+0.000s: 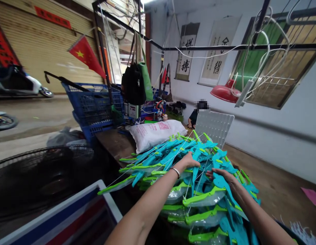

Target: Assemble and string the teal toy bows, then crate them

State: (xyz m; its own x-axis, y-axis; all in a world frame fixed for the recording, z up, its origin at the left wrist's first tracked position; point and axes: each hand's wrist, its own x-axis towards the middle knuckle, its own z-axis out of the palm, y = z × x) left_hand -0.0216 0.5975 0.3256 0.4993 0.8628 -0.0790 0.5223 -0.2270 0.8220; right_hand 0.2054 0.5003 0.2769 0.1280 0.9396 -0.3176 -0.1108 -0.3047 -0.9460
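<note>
A large heap of toy bows, with teal grips, lime-green limbs and white strings, spreads out in front of me. My left hand, with a bangle at the wrist, reaches into its middle. Its fingers close round the teal grip of one bow and are partly hidden behind it. To the right, my right hand has its fingers curled behind another bow's teal grip. Strings cross the gap between the two hands. More bows with clear plastic pieces under their limbs hang stacked at the near side.
A white printed sack lies behind the heap, near a grey panel and a seated person. Blue crates stand left, above a black fan and a striped, white-rimmed box. A red lamp hangs at right.
</note>
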